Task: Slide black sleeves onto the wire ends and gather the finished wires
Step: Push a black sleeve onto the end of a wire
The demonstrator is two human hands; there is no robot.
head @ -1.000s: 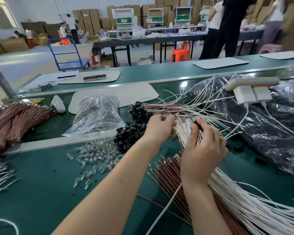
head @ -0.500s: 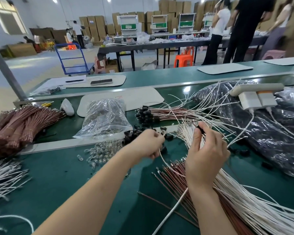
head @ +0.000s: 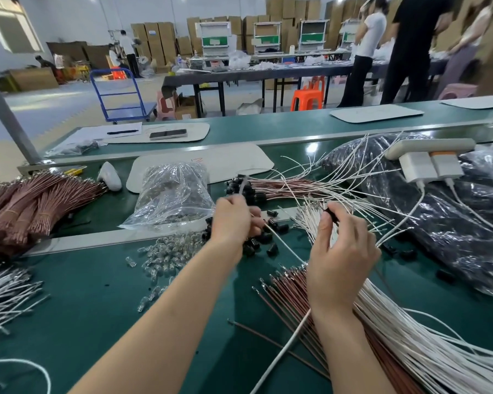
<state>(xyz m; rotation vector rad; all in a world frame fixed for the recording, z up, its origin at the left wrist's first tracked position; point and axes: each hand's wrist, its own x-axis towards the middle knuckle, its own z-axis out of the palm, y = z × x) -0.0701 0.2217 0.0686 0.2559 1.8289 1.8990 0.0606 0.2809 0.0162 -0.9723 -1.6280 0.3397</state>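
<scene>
Black sleeve [head: 331, 214] sits pinched in the right hand [head: 339, 263]; the left hand [head: 234, 220] grips a white wire [head: 285, 245]. I would hold the sleeve steady and feed the wire end straight in.

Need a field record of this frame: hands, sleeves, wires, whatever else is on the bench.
left hand: grips a white wire, blurred above the fist
right hand: pinches a black sleeve at the fingertips
loose sleeves: scattered under and beside left hand
sleeved wires: brown, sleeved ends pointing left, behind the hands
white stock: fanned under right forearm
brown stock: partly beneath white stock
brown bundles: far left
bulb bag: loose bulbs in front of it
stage: sleeve not yet on wire
</scene>
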